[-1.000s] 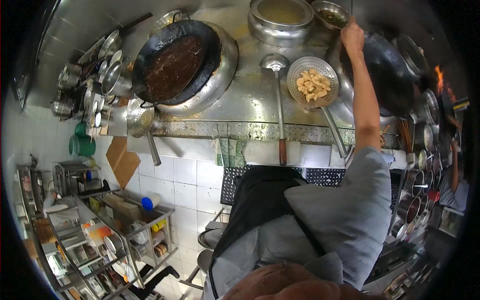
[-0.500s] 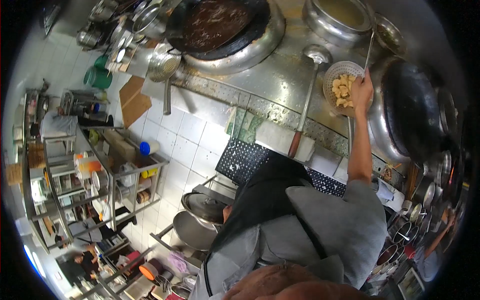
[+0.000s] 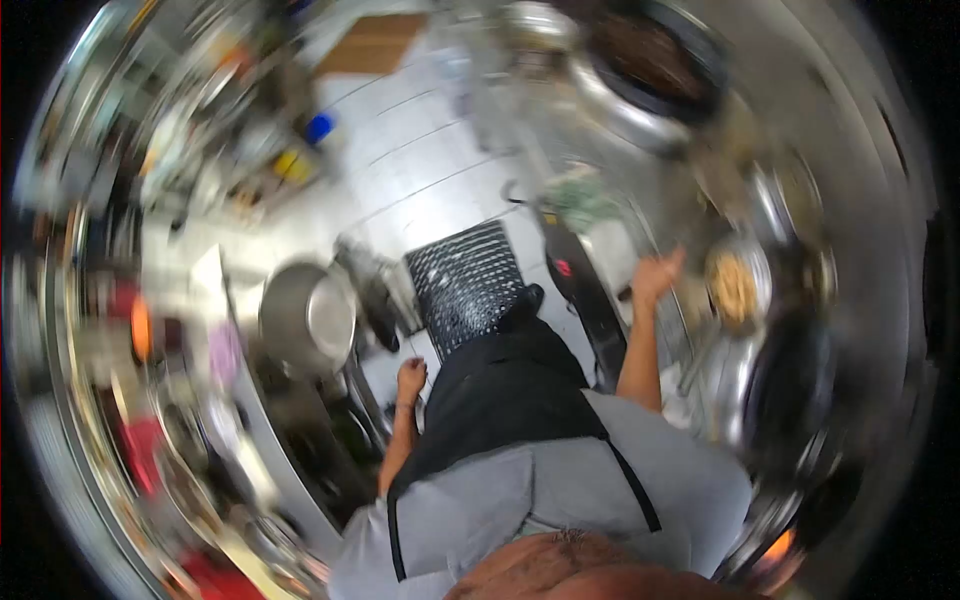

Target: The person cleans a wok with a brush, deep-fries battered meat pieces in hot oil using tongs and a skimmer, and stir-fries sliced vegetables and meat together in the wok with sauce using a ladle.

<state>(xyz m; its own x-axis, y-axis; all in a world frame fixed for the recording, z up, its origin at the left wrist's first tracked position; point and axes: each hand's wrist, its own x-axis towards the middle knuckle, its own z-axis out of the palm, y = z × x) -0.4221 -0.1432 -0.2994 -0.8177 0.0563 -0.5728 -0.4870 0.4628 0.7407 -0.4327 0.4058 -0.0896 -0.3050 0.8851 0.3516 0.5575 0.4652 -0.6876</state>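
The right hand (image 3: 657, 276) has drawn back to the steel tabletop's near edge; blur hides whether its grip is closed. Pale food pieces (image 3: 734, 288) lie untouched in the round metal strainer (image 3: 762, 264). The left hand (image 3: 411, 378), fingers curled, shows nothing held, near the black perforated mat (image 3: 468, 285).

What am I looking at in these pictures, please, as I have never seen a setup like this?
There is no robot: a person works with bare hands, and a camera on their head looks forward and down. Their left hand appears at left, their right hand at right. On the steel counter are a round metal utensil of pale food pieces and a wok with dark brown contents; a green cloth is by its edge. A large pot stands at left. Blur hides whether either hand holds anything.
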